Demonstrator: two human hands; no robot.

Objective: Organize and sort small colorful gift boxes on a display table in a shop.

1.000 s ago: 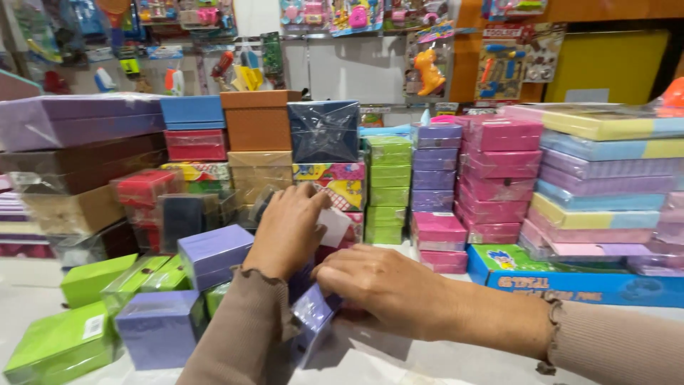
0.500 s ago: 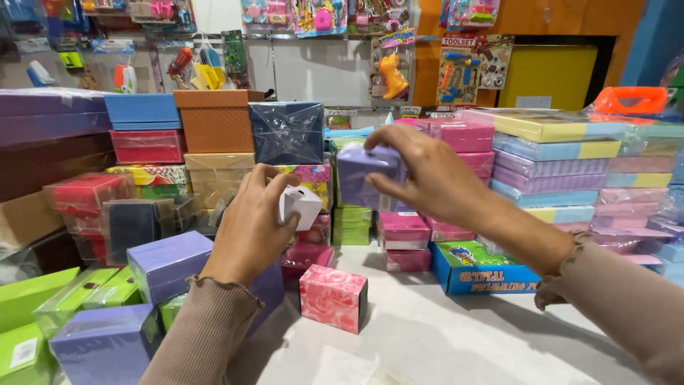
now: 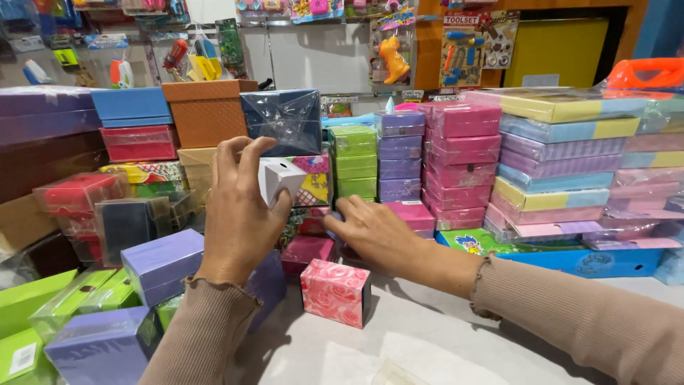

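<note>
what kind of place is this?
Most likely a small gift or toy shop. Wrapped gift boxes stand in stacks by colour across a white counter, and packaged toys hang on the back wall. The left hand holds a small white box; the right hand reaches among low boxes.

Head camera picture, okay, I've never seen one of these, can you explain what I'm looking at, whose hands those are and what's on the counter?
The picture comes from a camera worn on a person's head, looking down at their own two bare hands. No machine is involved. The left hand is raised and holds a small white box. The right hand reaches forward, low over the pale counter, to small boxes at the foot of the stacks; what it touches is hidden. On the counter near the hands stands a pink rose-patterned box, with purple boxes and green boxes at the left. Behind stand stacks of pink boxes, purple ones and green ones.
</note>
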